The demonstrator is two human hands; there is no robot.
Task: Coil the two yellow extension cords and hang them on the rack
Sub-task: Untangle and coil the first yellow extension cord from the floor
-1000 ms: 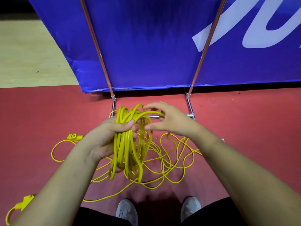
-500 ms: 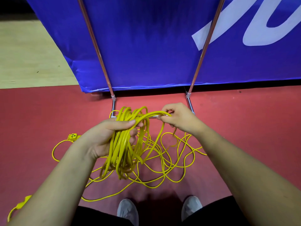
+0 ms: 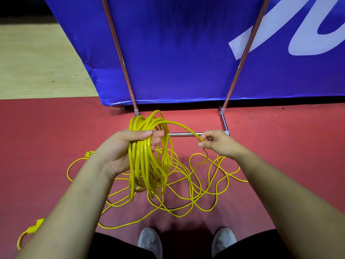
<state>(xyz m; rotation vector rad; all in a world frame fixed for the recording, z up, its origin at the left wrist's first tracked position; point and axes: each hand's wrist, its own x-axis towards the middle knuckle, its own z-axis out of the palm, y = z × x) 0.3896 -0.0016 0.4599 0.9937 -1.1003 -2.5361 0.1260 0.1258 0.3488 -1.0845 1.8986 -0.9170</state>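
Note:
My left hand (image 3: 123, 148) grips a bundle of several loops of yellow extension cord (image 3: 147, 161), which hangs down from the fist. One strand arcs from the top of the bundle to my right hand (image 3: 218, 143), which pinches it out to the right. The loose remainder of the yellow cord (image 3: 201, 186) lies tangled on the red floor below both hands. A yellow socket end (image 3: 89, 153) lies on the floor left of my left wrist, and a yellow plug (image 3: 32, 228) lies at the lower left. The metal rack (image 3: 184, 134) stands just beyond my hands.
The rack's two slanted copper-coloured poles (image 3: 119, 53) rise in front of a blue banner (image 3: 177, 43) with white lettering. Wooden floor (image 3: 37, 62) lies at the far left. My grey shoes (image 3: 150, 241) stand at the bottom edge, close to the cord on the floor.
My right hand has moved away from the bundle to the right, drawing a strand out with it. My left hand has kept its grip on the bundle.

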